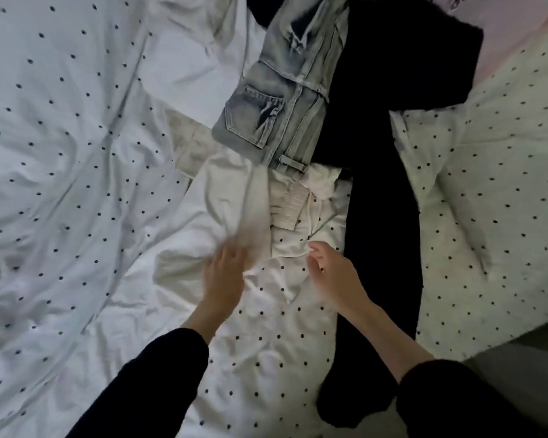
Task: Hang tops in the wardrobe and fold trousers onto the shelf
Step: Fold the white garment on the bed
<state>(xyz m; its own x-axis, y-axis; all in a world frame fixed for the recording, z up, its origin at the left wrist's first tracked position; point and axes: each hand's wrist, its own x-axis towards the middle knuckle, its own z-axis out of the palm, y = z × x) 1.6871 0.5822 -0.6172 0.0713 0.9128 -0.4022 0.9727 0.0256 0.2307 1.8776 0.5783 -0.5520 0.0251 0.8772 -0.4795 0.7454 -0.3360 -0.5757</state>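
A: Our left hand (pixel 225 273) lies spread, fingers straight, on the white trousers (pixel 250 203); it's blurred, so whether it presses or only touches we can't tell. Our right hand (pixel 326 267) hovers loosely curled at their near edge, pinching nothing we can see

B: And the trousers lie mid-bed, ribbed waistband (pixel 290 208) up, rumpled

A: They look light and limp to us, likely to slump, so we'd take the waistband at both corners

B: Beyond them the jeans (pixel 276 99) lie folded, stiffer and heavier by our guess, their belt end overlapping the white pair

A: The black garment (pixel 383 184) runs just beside on the right, touching the jeans, and could drag along

B: The dotted sheet (pixel 60 153) leaves us open room on the left
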